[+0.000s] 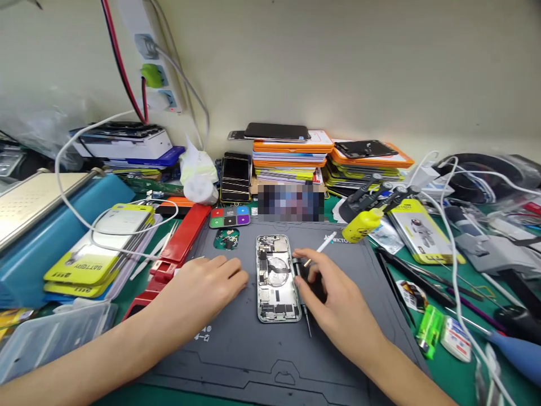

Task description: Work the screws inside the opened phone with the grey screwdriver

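An opened phone, back up with its inner parts showing, lies in the middle of a dark grey work mat. My left hand rests on the mat just left of the phone, fingers curled loosely with nothing visible in them, fingertips close to the phone's left edge. My right hand is at the phone's right edge, fingers closed round a thin black screwdriver that lies alongside the phone with its tip pointing toward me.
A small colour-squared tray and a red tool sit at the mat's upper left. A yellow bottle lies upper right. Battery packs, stacked boxes, white cables, a green lighter and hand tools crowd both sides.
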Motion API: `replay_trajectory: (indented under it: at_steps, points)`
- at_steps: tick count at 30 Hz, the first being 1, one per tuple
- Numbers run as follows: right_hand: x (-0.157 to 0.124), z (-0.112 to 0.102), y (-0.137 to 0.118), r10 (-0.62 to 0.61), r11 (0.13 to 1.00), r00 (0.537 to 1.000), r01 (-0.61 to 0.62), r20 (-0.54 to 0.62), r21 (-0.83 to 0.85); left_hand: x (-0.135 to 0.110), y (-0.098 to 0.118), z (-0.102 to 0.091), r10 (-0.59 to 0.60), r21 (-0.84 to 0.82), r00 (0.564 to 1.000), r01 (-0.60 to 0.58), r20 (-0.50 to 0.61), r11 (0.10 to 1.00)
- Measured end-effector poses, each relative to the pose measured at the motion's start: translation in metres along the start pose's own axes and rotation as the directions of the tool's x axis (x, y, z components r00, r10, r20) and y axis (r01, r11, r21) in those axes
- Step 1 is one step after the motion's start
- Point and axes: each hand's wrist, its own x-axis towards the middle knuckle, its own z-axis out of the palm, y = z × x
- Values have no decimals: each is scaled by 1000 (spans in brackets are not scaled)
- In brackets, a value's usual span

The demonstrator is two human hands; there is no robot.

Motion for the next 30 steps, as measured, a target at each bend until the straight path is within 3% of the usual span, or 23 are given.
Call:
replay_trajectory:
  at_steps: [8, 10, 12, 15, 18, 24, 30]
  points:
    - [-2, 0, -4, -71, 990, 996, 64, -51, -123, -3, 7, 12, -19, 98, 996, 27, -83, 995]
    - [-1, -1, -4, -109, 978, 992, 95, -69, -184, -3, 11, 12, -79, 23, 995, 80, -69, 996]
    - [-1, -1, -5, -149, 961, 986, 127, -74, -245, -4, 15, 8, -181, -194, 984, 177, 1, 965]
    - [-2, -4, -4, -160, 944, 986, 140, -45, -299, -8, 22, -2, -243, -519, 940, 336, 240, 786]
    - [-3, -6, -1, -78, 953, 997, 67, -23, -295, -12, 27, -10, -211, -635, 900, 422, 383, 647]
    - [-3, -5, 0, -33, 963, 999, 20, -43, -270, -15, 33, -14, -198, -795, 878, 478, 435, 373]
    - [-2, -12, -2, 83, 984, 996, -79, 18, -159, -14, 44, -11, -130, -860, 884, 467, 449, 204]
